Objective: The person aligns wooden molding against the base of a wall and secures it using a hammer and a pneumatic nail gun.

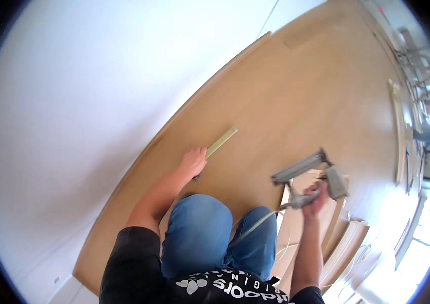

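Observation:
My left hand (194, 161) is closed round a short, narrow, pale yellowish strip (222, 142), which sticks out past my fingers. A small dark end shows just below that hand; I cannot make out whether it belongs to the strip. In my right hand (316, 200) is a grey pneumatic nail gun (303, 168), gripped by its handle and held up off the surface. A pale air hose (258, 223) runs from the gun's handle back past my knee. The gun is slightly blurred.
I crouch over a wide brown wooden panel (286, 101), bordered by a raised edge along a white wall (83, 91). Pale boards (346, 248) lie at the lower right, beside loose cable. A long strip of wood (398, 131) lies along the far right, with clutter and bright windows beyond.

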The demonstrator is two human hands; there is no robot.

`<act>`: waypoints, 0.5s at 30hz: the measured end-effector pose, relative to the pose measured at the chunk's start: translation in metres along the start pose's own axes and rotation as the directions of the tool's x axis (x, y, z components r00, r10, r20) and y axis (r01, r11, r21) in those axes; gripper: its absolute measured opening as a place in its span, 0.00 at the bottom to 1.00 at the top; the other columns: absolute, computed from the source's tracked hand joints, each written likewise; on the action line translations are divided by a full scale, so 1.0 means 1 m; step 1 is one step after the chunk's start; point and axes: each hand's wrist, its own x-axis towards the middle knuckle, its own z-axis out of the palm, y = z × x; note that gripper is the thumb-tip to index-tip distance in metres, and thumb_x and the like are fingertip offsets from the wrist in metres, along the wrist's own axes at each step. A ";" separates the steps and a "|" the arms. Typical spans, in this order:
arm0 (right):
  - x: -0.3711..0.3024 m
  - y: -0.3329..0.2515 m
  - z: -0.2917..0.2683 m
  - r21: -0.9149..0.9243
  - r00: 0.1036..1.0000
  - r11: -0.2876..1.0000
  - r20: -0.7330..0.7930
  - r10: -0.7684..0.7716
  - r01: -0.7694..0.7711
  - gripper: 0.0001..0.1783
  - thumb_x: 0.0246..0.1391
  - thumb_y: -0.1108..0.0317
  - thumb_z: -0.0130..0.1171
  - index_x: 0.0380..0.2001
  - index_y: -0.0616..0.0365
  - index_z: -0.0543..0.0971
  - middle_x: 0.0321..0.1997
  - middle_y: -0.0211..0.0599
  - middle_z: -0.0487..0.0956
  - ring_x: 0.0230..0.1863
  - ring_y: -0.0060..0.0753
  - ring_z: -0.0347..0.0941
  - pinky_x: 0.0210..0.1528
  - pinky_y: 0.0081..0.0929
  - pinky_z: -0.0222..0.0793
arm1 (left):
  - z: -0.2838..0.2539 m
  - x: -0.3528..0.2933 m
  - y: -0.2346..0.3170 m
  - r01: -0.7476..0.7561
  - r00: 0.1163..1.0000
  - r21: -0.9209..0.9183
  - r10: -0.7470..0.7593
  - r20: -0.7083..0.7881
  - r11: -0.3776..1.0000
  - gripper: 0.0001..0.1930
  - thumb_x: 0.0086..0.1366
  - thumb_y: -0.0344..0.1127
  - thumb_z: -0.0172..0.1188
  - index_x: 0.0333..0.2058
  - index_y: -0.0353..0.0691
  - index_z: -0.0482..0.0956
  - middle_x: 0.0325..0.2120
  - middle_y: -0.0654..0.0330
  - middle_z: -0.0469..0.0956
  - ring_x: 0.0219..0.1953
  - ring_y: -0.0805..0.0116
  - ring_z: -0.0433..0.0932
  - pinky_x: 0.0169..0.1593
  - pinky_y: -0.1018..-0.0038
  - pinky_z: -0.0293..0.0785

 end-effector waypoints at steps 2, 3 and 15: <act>-0.003 -0.066 0.006 -0.263 0.928 0.894 0.016 -0.373 0.364 0.11 0.65 0.58 0.61 0.36 0.52 0.75 0.28 0.28 0.74 0.27 0.25 0.69 0.32 0.25 0.68 | -0.005 0.004 -0.007 -0.011 1.000 -0.051 0.010 -0.016 0.999 0.22 0.62 0.43 0.66 0.48 0.37 0.70 0.43 0.47 0.77 0.45 0.46 0.80 0.46 0.54 0.78; -0.009 -0.096 0.009 -0.423 0.832 0.740 0.064 -0.551 0.523 0.11 0.66 0.59 0.60 0.33 0.51 0.75 0.27 0.28 0.74 0.27 0.24 0.69 0.34 0.24 0.68 | -0.005 0.004 -0.008 0.006 0.999 -0.048 -0.004 0.037 0.999 0.20 0.62 0.43 0.67 0.45 0.38 0.70 0.42 0.48 0.78 0.45 0.46 0.80 0.46 0.54 0.79; -0.010 -0.310 0.044 -0.793 0.806 -0.509 0.522 -0.281 0.336 0.34 0.54 0.62 0.63 0.65 0.50 0.70 0.42 0.51 0.83 0.43 0.56 0.81 0.44 0.46 0.77 | 0.000 0.021 -0.040 -0.165 0.954 -0.468 0.260 0.146 0.868 0.17 0.71 0.36 0.50 0.54 0.36 0.71 0.49 0.38 0.77 0.52 0.37 0.76 0.58 0.54 0.72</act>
